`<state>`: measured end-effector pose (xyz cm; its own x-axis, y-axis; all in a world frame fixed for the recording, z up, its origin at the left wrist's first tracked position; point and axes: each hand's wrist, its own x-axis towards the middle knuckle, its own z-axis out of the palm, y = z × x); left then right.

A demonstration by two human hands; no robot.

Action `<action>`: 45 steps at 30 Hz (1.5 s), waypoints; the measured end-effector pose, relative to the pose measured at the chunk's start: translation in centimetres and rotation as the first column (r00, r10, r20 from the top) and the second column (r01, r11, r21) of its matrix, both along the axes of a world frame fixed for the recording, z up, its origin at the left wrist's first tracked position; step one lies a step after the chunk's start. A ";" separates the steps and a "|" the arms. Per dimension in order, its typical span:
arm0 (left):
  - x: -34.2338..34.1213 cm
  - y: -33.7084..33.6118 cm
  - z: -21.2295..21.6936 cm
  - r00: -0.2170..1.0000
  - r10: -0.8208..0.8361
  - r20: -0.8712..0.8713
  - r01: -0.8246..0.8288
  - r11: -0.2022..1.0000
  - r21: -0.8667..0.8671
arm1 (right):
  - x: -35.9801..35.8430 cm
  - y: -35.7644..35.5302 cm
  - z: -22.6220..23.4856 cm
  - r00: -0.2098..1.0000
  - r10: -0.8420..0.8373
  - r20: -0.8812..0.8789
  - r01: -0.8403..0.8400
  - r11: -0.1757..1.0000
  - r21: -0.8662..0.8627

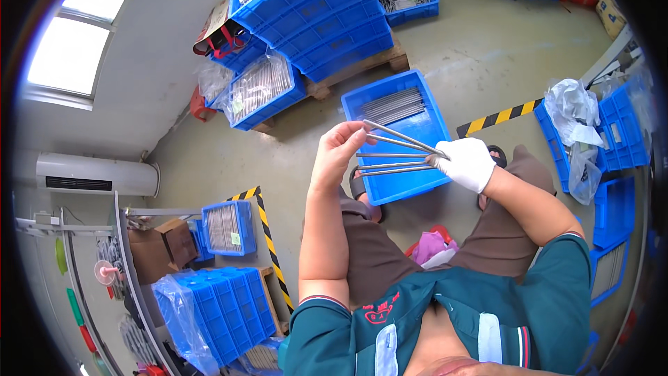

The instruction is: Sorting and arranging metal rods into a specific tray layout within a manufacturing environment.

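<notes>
My right hand (467, 162), in a white glove, grips one end of several thin metal rods (396, 154) that fan out to the left. My bare left hand (339, 147) pinches the far tip of the topmost rod between thumb and fingers. Both hands are held over a blue plastic crate (436, 132) on the floor between my knees. More rods of the same kind lie in a row at the crate's far end (393, 106).
A stack of blue crates (327, 17) rests on a wooden pallet behind. Another crate with bagged rods (263, 89) stands to its left. More blue crates (616, 139) and crumpled plastic bags (574, 108) sit at my right. Yellow-black tape (499, 117) marks the floor.
</notes>
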<state>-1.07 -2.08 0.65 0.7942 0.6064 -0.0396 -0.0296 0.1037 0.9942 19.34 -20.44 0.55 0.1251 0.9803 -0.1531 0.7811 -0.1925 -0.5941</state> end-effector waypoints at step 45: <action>0.7 0.5 1.2 0.992 -0.095 0.086 0.091 0.995 0.050 | 1.1 -0.6 -0.3 0.722 -0.041 -0.691 -0.221 0.933 -0.285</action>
